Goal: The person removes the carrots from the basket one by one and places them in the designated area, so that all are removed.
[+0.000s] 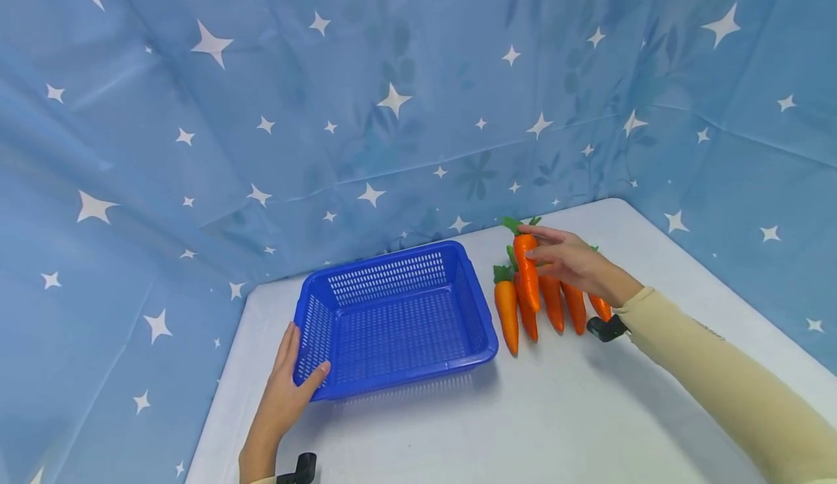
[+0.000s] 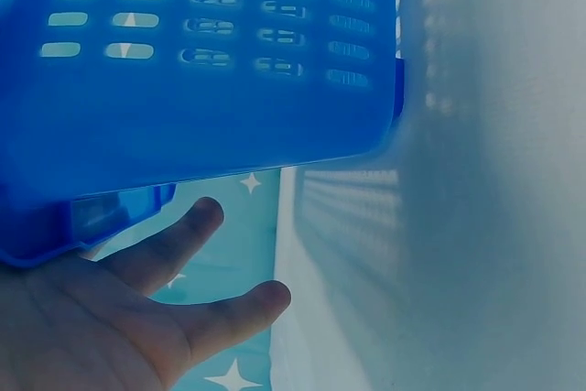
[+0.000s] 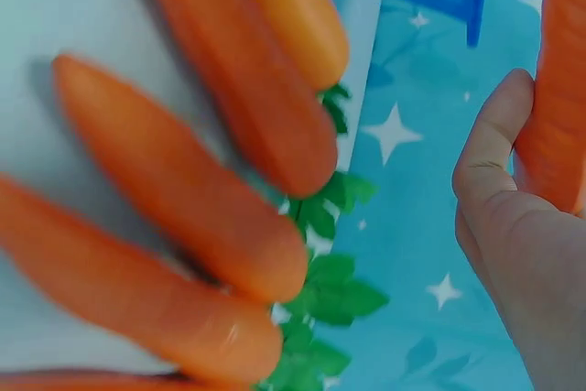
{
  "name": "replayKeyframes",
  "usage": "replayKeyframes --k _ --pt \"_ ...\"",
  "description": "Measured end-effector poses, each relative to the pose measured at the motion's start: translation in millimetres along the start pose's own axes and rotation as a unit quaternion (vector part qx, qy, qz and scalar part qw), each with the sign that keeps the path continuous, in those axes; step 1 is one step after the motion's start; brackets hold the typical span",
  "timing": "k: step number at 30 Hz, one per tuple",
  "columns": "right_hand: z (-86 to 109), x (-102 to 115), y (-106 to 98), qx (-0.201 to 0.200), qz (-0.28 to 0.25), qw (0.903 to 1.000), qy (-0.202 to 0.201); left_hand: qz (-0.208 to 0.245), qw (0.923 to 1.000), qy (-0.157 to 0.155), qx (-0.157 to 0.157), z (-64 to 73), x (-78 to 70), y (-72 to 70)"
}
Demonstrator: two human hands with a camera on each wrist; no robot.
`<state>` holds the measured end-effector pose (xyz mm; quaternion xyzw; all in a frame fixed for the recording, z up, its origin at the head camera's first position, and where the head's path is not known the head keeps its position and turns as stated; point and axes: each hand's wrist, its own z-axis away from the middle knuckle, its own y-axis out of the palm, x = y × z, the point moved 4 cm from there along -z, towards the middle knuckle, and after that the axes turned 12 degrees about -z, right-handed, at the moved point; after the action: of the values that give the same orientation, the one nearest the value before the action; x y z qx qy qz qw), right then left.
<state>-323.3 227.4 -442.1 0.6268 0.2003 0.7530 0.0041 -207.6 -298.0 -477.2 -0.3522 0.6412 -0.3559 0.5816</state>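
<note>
My right hand (image 1: 572,262) holds an orange carrot (image 1: 527,273) with a green top, raised over other carrots on the table. In the right wrist view, the thumb side of that hand (image 3: 526,235) lies against the held carrot (image 3: 560,98); the other fingers are hidden. Several carrots (image 1: 506,315) lie side by side below, tips toward me. At the left front corner of a blue plastic basket (image 1: 392,381), my left hand (image 1: 284,386) rests with its thumb by the rim. Its two visible fingers in the left wrist view (image 2: 229,322) are straight and spread.
The basket with slotted walls stands left of the carrots on a white table (image 1: 523,418). A blue curtain with white stars (image 1: 392,99) hangs behind and around the table. A small black device (image 1: 607,329) sits at my right wrist, another (image 1: 304,467) at my left.
</note>
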Motion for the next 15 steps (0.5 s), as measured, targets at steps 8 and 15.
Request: replayKeyframes --k 8,15 --pt "15.3 0.9 -31.0 -0.028 0.048 0.9985 0.001 0.003 1.0 -0.006 0.002 0.3 0.9 1.0" --pt "28.4 3.9 -55.8 -0.038 0.07 0.9968 -0.01 0.011 0.9999 0.0 -0.001 -0.4 1.1 -0.2"
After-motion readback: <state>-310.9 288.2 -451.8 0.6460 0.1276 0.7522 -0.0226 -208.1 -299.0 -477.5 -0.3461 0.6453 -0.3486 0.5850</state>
